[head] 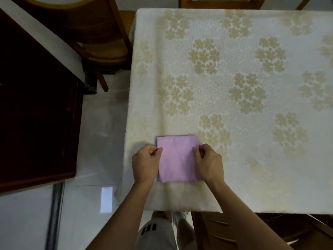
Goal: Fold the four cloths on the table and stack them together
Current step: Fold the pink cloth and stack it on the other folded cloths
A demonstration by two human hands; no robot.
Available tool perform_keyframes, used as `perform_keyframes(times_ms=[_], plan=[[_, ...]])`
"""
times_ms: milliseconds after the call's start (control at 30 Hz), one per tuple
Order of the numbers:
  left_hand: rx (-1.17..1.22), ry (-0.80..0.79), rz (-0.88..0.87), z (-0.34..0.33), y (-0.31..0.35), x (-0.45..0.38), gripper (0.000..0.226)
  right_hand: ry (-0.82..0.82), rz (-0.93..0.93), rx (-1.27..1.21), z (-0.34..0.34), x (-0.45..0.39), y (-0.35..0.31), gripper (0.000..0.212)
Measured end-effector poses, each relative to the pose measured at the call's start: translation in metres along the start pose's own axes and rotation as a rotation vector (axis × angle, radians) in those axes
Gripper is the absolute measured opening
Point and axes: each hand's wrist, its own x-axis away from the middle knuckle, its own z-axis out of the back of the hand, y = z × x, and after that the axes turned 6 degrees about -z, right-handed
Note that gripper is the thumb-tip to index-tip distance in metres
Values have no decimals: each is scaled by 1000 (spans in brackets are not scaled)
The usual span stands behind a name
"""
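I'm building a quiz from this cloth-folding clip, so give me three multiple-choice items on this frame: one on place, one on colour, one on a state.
1. Where on the table does the folded cloth lie?
A. Near the front left corner
B. At the far right edge
C. In the middle

2. What colour is the cloth on top?
A. Green
B. Pink-lilac
C. Orange

3. What are the left hand and right hand doing?
A. Both hang off the table
B. One lifts a chair
C. Each pinches a side edge of the cloth

Answers: 1 A, the cloth sits close to the near edge by the left corner. 2 B, its top face is pale pink-lilac, with a thin darker edge showing beneath. 3 C, fingers and thumbs curl onto the cloth's left and right edges.
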Motion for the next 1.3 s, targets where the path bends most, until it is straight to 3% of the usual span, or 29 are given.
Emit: perform_keyframes(times_ms=[533,700,867,1000,1300], plan=[[-254,33,-161,5,-9,-5,24,58,-24,106,-2,-1,1,22],[-322,54,-274,16,-3,-1,26,146,181,169,11,5,6,27],[-452,88,-711,38,-14,14,28,283,574,342,46,8,25,28],[-519,34,-941,47,-27,33,23,333,793,444,69,15,42,25],[-642,-2,-1016,43,-50,44,22,267,998,558,53,28,80,30]])
